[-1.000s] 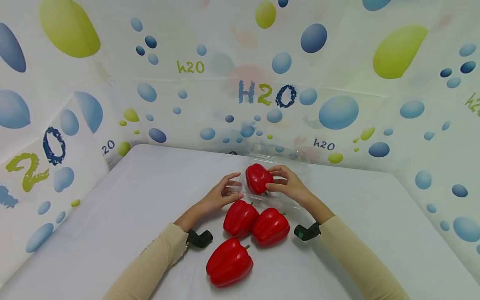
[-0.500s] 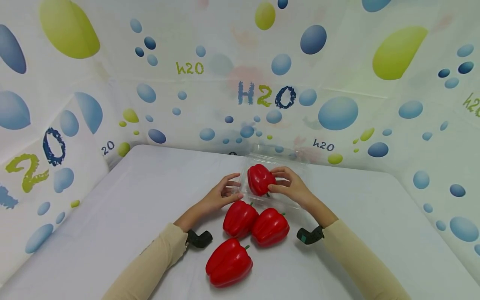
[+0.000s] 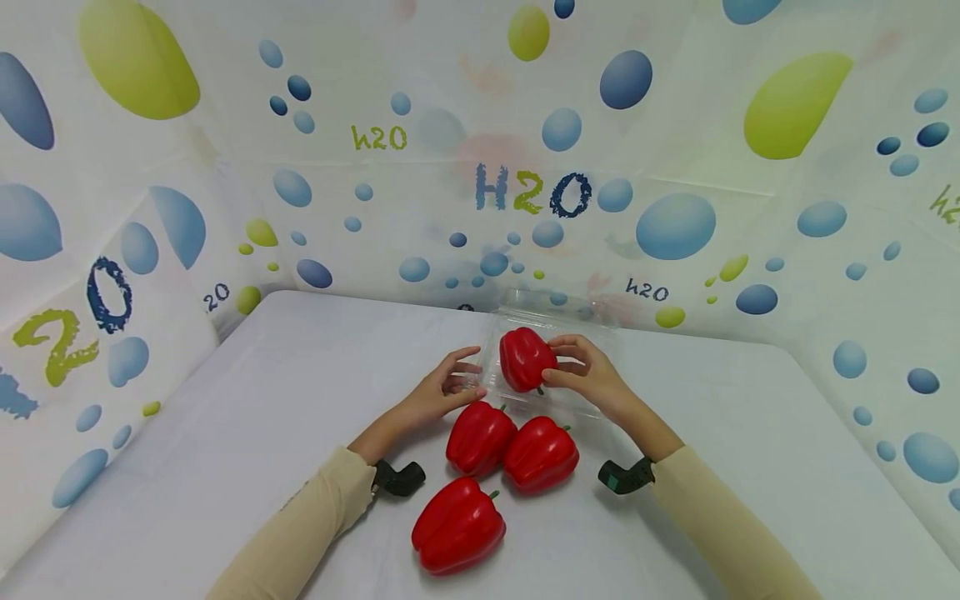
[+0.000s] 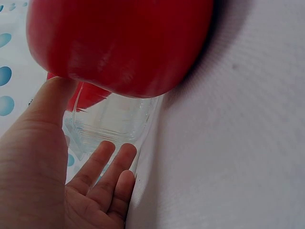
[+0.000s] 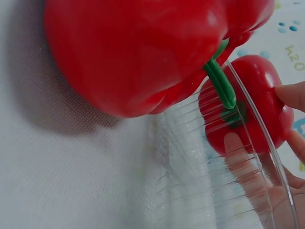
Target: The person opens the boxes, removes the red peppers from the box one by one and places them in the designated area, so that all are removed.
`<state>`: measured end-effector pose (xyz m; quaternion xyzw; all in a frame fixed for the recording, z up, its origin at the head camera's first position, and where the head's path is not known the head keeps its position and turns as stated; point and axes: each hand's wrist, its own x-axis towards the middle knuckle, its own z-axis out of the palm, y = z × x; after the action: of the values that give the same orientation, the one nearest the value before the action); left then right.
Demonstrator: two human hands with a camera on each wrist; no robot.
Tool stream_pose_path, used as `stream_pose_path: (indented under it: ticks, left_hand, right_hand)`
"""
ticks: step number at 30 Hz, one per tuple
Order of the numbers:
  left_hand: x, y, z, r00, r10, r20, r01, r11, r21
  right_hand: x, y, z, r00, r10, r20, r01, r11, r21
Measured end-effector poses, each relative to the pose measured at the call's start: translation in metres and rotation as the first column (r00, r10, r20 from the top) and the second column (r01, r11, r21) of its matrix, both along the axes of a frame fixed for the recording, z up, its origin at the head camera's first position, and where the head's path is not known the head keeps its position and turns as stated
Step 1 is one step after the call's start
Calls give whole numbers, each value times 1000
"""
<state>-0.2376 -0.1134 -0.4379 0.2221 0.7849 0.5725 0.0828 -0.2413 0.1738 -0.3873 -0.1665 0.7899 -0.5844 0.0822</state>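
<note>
My right hand (image 3: 587, 375) grips a glossy red bell pepper (image 3: 525, 360) by its right side, inside a clear plastic container (image 3: 566, 406). Through the ribbed clear wall in the right wrist view, fingers and thumb show around that pepper (image 5: 248, 78), its green stem side toward the camera. At the container's left edge, my left hand (image 3: 431, 394) has its fingers spread and loosely bent, with nothing between them. In the left wrist view its fingertips (image 4: 107, 147) stand beside the clear wall, and the thumb lies close under a large red pepper (image 4: 119, 43).
Two red bell peppers (image 3: 480, 437) (image 3: 542, 454) lie side by side just in front of the container. Another pepper (image 3: 459, 527) lies nearer the front. A clear lid (image 3: 555, 302) stands raised at the container's back. Behind the white table (image 3: 300, 358) hangs a patterned sheet (image 3: 420, 225).
The gripped pepper has shifted slightly to the right in the container, together with my right hand and forearm. My left hand and the other peppers have stayed where they were.
</note>
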Motion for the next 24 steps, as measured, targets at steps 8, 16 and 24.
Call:
stream_pose_path:
  ticks: [8,16,24]
  left_hand:
    - [1,0,1,1000,-6,-4,6,1000,5]
    - [1,1,1,1000,0,-5,0,1000,-2]
    - [3,0,2,1000,3,-5,-3,1000,-4]
  right_hand:
    - [6,2,4,1000,-22,8,22,1000,-17]
    - [9,3,5,999,-27,34,29,998,-56]
    - [13,4,6,999,-15,48,19,996,-83]
